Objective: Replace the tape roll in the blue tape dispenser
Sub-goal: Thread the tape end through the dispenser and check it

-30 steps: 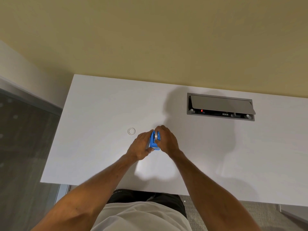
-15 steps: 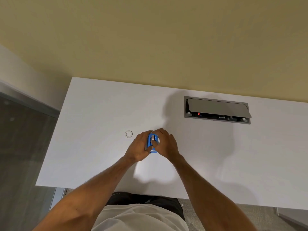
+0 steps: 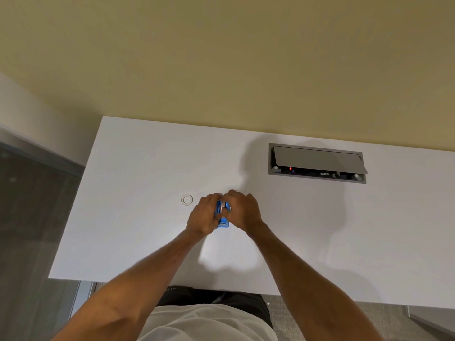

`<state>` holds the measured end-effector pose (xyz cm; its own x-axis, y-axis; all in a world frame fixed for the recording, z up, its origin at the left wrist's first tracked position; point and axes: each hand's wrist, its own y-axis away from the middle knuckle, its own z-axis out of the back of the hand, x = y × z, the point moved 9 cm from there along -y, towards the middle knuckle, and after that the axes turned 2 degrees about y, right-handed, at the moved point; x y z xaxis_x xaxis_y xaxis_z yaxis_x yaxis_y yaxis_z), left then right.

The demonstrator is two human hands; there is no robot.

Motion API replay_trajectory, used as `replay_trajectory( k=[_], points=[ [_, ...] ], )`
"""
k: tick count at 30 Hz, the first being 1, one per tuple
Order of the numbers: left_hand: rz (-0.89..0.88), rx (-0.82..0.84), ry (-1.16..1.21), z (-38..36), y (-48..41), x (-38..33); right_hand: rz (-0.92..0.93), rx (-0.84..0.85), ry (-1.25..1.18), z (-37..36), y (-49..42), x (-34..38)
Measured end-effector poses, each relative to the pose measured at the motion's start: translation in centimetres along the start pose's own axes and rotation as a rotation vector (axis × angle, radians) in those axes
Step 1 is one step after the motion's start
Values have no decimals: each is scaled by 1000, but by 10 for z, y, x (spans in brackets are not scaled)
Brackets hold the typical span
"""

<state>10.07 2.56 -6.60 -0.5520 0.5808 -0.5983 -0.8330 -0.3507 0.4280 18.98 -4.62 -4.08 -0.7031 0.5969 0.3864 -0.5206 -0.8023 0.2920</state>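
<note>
While both hands crowd the small blue plastic tape dispenser on the white desk, the left hand clasps its side to steady it and the right hand pinches something pale at its top, probably the roll or its hub; I cannot tell which. A clear tape ring lies just left of them, apart. Seemingly this is the seating or pulling step. Next calls for a firm hold and a straight tug or push.
</note>
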Motion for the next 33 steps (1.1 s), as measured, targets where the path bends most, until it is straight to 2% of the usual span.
replay_trajectory(
  k=[7,14,22,33],
  points=[
    [47,9,67,1,-5,4,-32,-38,-11,3,-1,-2],
    [14,12,50,-1,-5,3,-55,-70,-83,5,-2,-4],
    [8,22,54,2,-8,6,-14,-46,-74,5,-1,-4],
    [-9,53,6,2,-14,5,-70,-12,-79,2,-4,-11]
  ],
)
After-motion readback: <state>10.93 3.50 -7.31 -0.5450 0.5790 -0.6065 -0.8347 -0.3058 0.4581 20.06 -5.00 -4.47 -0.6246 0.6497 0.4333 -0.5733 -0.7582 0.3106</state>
